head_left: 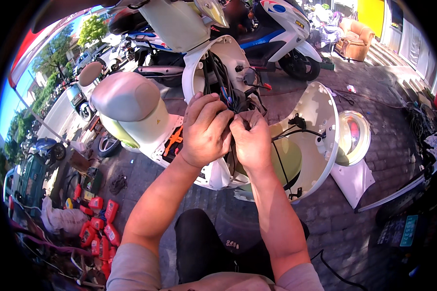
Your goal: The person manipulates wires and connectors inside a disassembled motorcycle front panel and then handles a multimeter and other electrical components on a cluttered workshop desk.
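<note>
In front of me stands a cream scooter (169, 119) with its front opened up, a bundle of black wires (217, 73) with some coloured ones running down inside. My left hand (206, 130) is closed at the lower part of the bundle, fingertips pinching the dark wires. Close beside it, my right hand (251, 138) is closed too, thumb and finger pressed on the same dark wiring. What exactly lies between the fingertips is mostly hidden. A removed cream front panel (323, 114) leans just right of my right hand, inner side showing, with a black cable (301, 130) across it.
The scooter's beige seat (136, 96) rises at left. A white and blue scooter (284, 36) stands behind. Red bottles (102, 228) lie on the ground at lower left. To the right are a round cream part (357, 138), a white panel (352, 182) and a brown armchair (353, 39).
</note>
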`<state>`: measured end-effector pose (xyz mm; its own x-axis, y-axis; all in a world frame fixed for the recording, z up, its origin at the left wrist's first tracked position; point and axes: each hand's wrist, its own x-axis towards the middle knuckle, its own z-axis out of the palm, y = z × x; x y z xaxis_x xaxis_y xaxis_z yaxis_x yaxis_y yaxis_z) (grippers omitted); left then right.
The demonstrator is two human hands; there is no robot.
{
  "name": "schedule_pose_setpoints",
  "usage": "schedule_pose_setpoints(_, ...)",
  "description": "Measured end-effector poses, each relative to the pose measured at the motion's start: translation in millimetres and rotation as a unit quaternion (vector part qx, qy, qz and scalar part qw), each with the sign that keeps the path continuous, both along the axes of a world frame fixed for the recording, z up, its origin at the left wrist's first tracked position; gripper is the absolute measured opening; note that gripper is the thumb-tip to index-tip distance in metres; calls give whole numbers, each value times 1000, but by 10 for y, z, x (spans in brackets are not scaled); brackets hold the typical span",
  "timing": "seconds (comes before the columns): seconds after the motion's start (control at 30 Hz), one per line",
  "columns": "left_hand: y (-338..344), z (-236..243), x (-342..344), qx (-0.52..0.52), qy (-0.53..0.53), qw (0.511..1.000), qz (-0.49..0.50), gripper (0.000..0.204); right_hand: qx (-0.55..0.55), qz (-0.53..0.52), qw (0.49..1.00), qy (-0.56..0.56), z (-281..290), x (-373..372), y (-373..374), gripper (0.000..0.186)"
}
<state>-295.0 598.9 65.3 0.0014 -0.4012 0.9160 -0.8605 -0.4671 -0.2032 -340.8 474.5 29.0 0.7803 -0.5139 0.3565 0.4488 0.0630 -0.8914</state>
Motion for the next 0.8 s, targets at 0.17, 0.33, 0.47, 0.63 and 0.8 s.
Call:
schedule_pose_setpoints(0.17, -4, 3, -18, 3, 3, 1000, -4, 30, 23, -2, 998, -56, -98, -110, 95, 9)
schedule_pose_setpoints(0.33, -34, -8, 1, -3, -14, 1000, 1, 33, 57, 25, 997, -52, -183, -63, -68, 3)
schedule_pose_setpoints(0.47, -1, -77, -33, -10, -4, 1000, 0, 39, -70, -76, 994, -48, -18, -123, -169, 9)
schedule_pose_setpoints(0.63, 42, -115, -78, -16, -8, 999, 27, 44, -288, -160, 944, 22, 476, -134, -222, 30)
schedule_pose_setpoints(0.8, -18, -14, -221, 18, -10, 997, 73, 43, -317, -142, 933, 91, 582, -76, -448, 24)
